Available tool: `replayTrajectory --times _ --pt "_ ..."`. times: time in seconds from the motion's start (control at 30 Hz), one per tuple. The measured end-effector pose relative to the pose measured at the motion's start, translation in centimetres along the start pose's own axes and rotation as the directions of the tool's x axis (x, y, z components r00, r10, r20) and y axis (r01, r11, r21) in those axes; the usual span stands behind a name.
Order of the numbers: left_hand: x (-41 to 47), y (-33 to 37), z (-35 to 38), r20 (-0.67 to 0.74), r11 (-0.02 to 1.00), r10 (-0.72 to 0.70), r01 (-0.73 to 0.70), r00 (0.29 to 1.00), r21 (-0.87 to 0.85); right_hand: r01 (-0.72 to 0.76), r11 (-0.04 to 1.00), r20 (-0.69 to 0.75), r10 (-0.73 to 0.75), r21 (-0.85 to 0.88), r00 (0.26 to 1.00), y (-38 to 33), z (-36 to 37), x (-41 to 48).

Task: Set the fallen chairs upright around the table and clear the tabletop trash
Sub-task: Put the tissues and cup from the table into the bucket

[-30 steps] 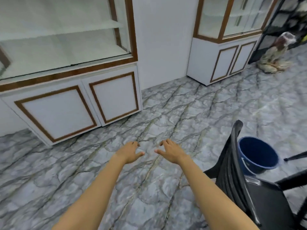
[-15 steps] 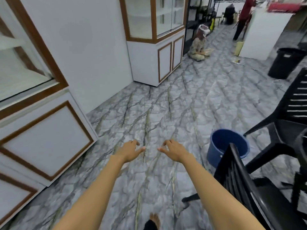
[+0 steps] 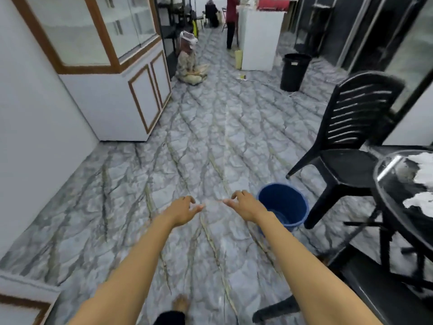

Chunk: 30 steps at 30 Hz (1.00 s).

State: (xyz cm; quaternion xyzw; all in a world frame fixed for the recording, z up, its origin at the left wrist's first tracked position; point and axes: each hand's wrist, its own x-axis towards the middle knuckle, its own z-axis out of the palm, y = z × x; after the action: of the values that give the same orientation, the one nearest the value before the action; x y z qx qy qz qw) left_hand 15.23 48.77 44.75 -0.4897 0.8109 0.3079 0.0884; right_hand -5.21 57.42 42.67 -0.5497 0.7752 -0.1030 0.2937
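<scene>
My left hand (image 3: pixel 183 211) and my right hand (image 3: pixel 246 204) reach forward over the marble floor, fingers spread, holding nothing. A black plastic chair (image 3: pixel 346 146) stands upright at the right, facing a round glass-topped table (image 3: pixel 386 174) at the right edge. White crumpled paper trash (image 3: pixel 421 167) lies on the tabletop. A second black chair (image 3: pixel 379 292) shows partly at the lower right, cut off by the frame. A blue bucket (image 3: pixel 284 205) stands on the floor just right of my right hand.
White cabinets with brown trim (image 3: pixel 121 73) line the left wall. A black bin (image 3: pixel 294 71) and a white counter (image 3: pixel 260 38) stand far back. A person sits on the floor (image 3: pixel 189 64); another stands (image 3: pixel 230 22) beyond. My foot (image 3: pixel 180 306) shows at the bottom.
The view has swung right and up from the cabinets to the corridor, bringing the upright chair, table and trash into view. My hands stay outstretched and empty.
</scene>
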Motion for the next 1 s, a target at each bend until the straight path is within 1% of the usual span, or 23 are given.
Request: replayTrajectory --times 0.1,0.2,0.33,0.43,0.57,0.7,0.77,0.87,0.93,1.0 --pt "6.2 3.3 -2.1 0.056 0.986 0.150 -0.153 0.987 0.058 -0.132 0.987 -0.095 0.141 0.092 0.985 2.5 -2.3 2.2" --pt "11.2 7.3 -3.7 0.150 0.947 0.280 -0.299 0.948 0.119 -0.263 0.948 -0.166 0.292 0.179 0.942 4.9 -4.1 3.2" --pt "15.3 13.6 -4.0 0.242 0.867 0.443 -0.481 0.863 0.129 -0.383 0.854 -0.266 0.484 0.353 0.834 8.0 -5.7 2.5" --pt "16.6 18.7 -2.8 0.296 0.782 0.564 -0.614 0.771 0.106 -0.432 0.756 -0.286 0.609 0.492 0.740 10.6 -6.3 0.7" --pt "18.2 25.4 0.3 0.384 0.669 0.672 -0.742 0.633 0.053 -0.453 0.609 -0.300 0.754 0.651 0.584 14.6 -7.6 -2.4" --pt "19.6 32.4 4.2 0.448 0.583 0.723 -0.812 0.527 0.015 -0.467 0.506 -0.329 0.851 0.725 0.410 20.8 -9.1 -5.8" --pt "20.5 36.0 6.3 0.464 0.550 0.737 -0.835 0.491 0.009 -0.455 0.455 -0.345 0.887 0.765 0.306 24.3 -10.0 -7.2" --pt "21.9 41.7 9.5 0.459 0.508 0.765 -0.862 0.452 0.003 -0.401 0.395 -0.381 0.917 0.827 0.117 29.2 -11.4 -9.4" --pt "22.1 45.1 11.4 0.469 0.484 0.773 -0.875 0.428 0.000 -0.400 0.346 -0.377 0.926 0.849 0.002 31.8 -12.3 -11.0" --pt "22.1 48.3 13.4 0.476 0.446 0.795 -0.894 0.376 -0.039 -0.375 0.310 -0.371 0.923 0.874 -0.099 34.6 -13.2 -12.5"
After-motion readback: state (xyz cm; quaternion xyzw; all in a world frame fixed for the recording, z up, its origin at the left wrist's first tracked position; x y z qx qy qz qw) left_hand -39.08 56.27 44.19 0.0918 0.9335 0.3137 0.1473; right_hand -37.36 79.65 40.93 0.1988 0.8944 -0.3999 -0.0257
